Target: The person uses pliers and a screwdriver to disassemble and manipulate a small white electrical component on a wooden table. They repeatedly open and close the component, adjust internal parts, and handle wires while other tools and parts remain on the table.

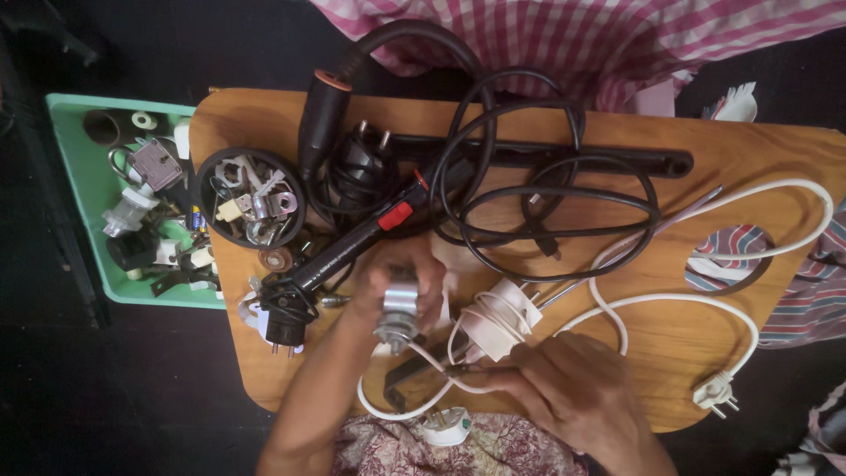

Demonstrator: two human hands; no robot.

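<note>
Two hands, left (388, 286) gripping metal fitting (397, 316), right (564, 388) on white cable (705, 304)

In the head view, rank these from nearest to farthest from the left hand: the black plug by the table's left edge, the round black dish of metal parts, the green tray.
Measured from the left hand:
1. Black plug, just to its left on the table.
2. Round black dish, farther up and left, at the table's corner.
3. Green tray, off the table's left edge, farthest.
</note>
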